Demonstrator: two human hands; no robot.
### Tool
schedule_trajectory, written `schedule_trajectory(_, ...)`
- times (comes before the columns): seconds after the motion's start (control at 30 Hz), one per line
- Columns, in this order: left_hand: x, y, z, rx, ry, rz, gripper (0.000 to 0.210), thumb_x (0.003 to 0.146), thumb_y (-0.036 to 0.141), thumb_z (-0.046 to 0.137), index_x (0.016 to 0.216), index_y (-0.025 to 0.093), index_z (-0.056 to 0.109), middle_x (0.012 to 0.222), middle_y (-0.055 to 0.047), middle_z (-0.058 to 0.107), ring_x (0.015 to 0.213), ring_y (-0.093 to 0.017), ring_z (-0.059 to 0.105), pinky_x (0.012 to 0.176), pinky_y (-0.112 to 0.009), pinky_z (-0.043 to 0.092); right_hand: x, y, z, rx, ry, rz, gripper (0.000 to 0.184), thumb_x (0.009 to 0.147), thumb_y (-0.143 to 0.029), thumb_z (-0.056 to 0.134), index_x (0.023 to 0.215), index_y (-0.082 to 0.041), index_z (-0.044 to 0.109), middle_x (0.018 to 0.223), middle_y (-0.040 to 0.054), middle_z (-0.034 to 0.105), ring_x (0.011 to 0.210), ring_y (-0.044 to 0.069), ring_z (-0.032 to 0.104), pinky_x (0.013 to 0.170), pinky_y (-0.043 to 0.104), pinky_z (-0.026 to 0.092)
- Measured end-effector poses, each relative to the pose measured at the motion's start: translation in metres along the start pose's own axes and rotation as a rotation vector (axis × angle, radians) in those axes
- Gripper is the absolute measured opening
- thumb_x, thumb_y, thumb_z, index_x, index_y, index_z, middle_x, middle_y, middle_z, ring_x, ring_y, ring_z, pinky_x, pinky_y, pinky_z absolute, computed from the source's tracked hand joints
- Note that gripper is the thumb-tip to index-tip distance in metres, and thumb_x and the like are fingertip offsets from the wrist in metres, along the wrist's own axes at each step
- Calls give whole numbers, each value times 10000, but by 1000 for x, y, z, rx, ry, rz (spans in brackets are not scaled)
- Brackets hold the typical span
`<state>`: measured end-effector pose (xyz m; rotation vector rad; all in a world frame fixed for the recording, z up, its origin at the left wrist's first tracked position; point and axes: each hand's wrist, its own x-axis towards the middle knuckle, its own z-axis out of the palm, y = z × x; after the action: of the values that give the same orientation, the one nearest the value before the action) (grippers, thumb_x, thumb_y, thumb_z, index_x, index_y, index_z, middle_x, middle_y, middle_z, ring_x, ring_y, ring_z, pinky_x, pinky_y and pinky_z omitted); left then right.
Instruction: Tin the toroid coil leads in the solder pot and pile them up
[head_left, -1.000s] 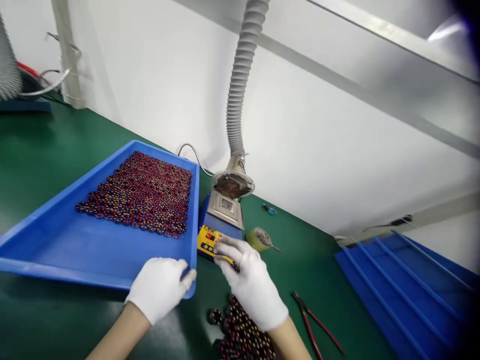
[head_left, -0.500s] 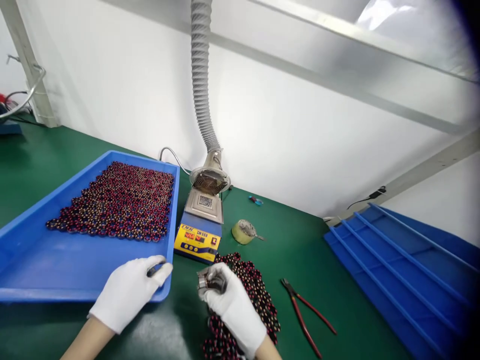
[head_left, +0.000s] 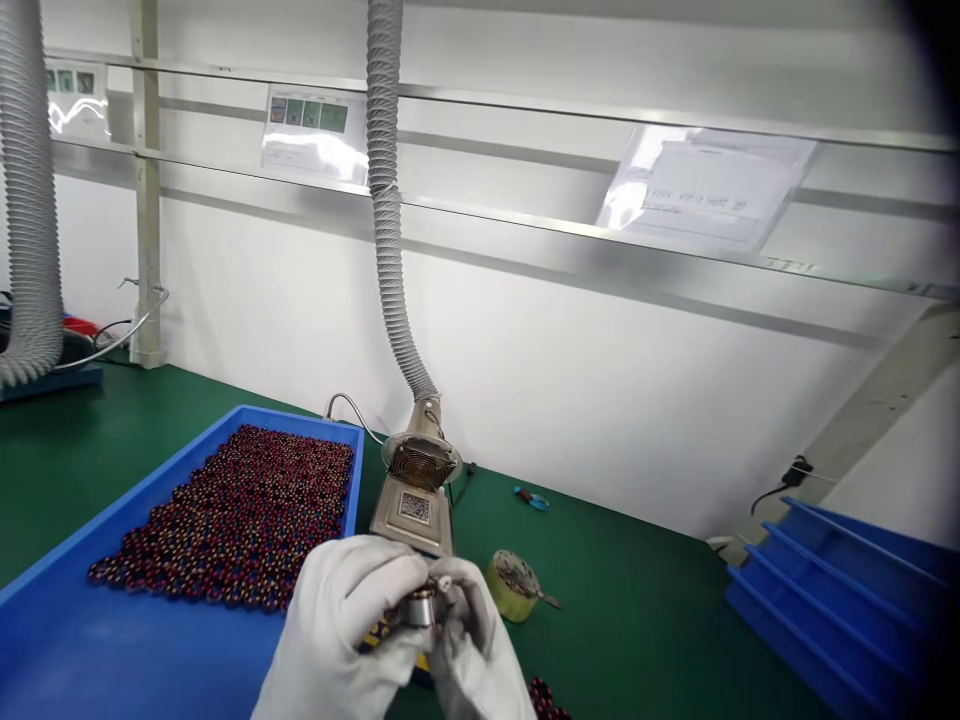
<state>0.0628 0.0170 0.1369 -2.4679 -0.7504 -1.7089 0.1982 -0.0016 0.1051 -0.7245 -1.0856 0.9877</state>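
Observation:
My left hand (head_left: pixel 349 615), in a white glove, has its fingers bent around a small shiny metal cylindrical piece (head_left: pixel 420 608). Against the other side of that piece, my right hand (head_left: pixel 476 640), also gloved, is closed with its fingertips. Fingers cover most of the piece, and I cannot make out whether a smaller part sits in it. Both hands are in front of the solder pot (head_left: pixel 412 510), hiding most of its yellow front panel. To the left, the blue tray (head_left: pixel 187 665) bears many small round dark parts (head_left: pixel 247 510) with red and copper-coloured spots.
A grey ribbed hose (head_left: pixel 386 230) comes down to a fan hood (head_left: pixel 420 462) over the pot. Right of it stand a yellow-green tin (head_left: pixel 514 590) with a flat metal strip and a small blue-and-red tool (head_left: pixel 531 497). Stacked blue trays (head_left: pixel 847 600) lean at the right.
My hands have come together from apart and now meet at the metal piece, which was in my right hand. The view has tilted up, so the red-handled cutters are out of frame.

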Motion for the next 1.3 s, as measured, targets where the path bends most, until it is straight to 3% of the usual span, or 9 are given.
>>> schedule_trajectory(0.2,4,1,-8,32,-56,64,189,820,246,518,1008,229,525,880,-23,693,844,-177,635,715,-301,534,-8,-22,-2,-113,-22,-82,400,600,-393,765,969,-351,615,949,36,633,856,228,591,757,351,475)
schedule_trajectory(0.33,7,3,-5,91,-100,153,153,872,272,441,980,208,528,861,-25,710,808,-167,647,689,-296,525,-6,-26,-13,-281,-179,-216,203,667,-330,729,862,-357,680,834,24,603,763,192,579,656,300,474)
schedule_trajectory(0.4,9,4,-2,139,-111,194,171,890,277,406,974,197,532,860,-26,715,782,-169,650,677,-307,517,-4,-28,-14,-313,-152,-216,98,702,-332,698,799,-338,699,803,32,601,766,199,577,667,313,470)
schedule_trajectory(0.53,11,5,0,190,-142,220,170,889,248,394,932,192,549,851,-5,721,736,-168,652,633,-316,504,-2,-28,-9,-78,20,-67,168,695,-428,674,639,-270,682,756,50,614,797,229,588,742,361,465)
schedule_trajectory(0.63,10,5,-1,204,-151,190,141,862,220,425,909,198,556,856,6,722,741,-174,652,631,-325,497,-4,-22,-9,208,161,84,194,691,-490,648,726,-301,676,836,34,647,856,223,602,809,377,469)
schedule_trajectory(0.87,3,0,0,233,-94,155,176,816,170,483,982,176,542,908,-28,714,831,-202,634,711,-360,469,-9,20,-15,17,106,193,331,594,-396,763,883,-268,665,935,71,677,873,252,620,821,390,485)
schedule_trajectory(1.1,3,-9,2,-183,-255,7,255,884,281,467,1132,240,508,990,-10,681,869,-143,616,742,-270,478,7,40,-32,238,72,410,282,507,-345,819,749,-245,712,774,31,708,731,198,652,778,355,504)
schedule_trajectory(1.2,1,-15,4,-353,-229,-98,282,877,448,421,1009,267,593,949,-10,685,909,-181,598,831,-309,451,10,30,-32,306,2,496,182,549,-283,800,690,-214,708,707,25,702,680,174,651,725,326,518)
schedule_trajectory(1.3,-3,-19,6,-560,-173,-375,250,852,437,467,802,260,636,851,4,683,932,-195,584,871,-304,431,7,24,-22,353,-13,474,225,534,-227,805,730,-198,700,753,33,706,734,190,657,756,345,512)
